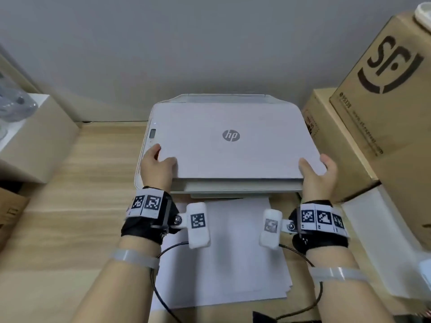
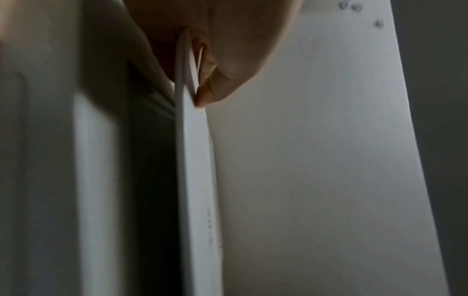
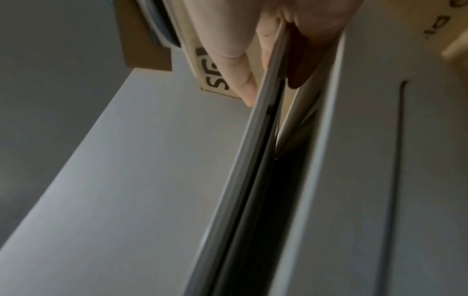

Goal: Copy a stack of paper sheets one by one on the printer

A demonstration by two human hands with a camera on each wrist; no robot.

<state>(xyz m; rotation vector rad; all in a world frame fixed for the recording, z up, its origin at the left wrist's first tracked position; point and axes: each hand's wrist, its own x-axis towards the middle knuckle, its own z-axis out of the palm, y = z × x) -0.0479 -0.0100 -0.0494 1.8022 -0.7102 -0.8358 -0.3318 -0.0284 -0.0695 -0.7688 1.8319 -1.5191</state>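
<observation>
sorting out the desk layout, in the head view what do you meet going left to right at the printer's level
white box → left hand → printer lid → right hand → cardboard boxes

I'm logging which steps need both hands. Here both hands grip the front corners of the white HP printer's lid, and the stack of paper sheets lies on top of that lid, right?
Not quite. The head view shows the white stack of paper sheets lying on the wooden table in front of the printer. Both hands do grip the white HP printer's lid.
</observation>
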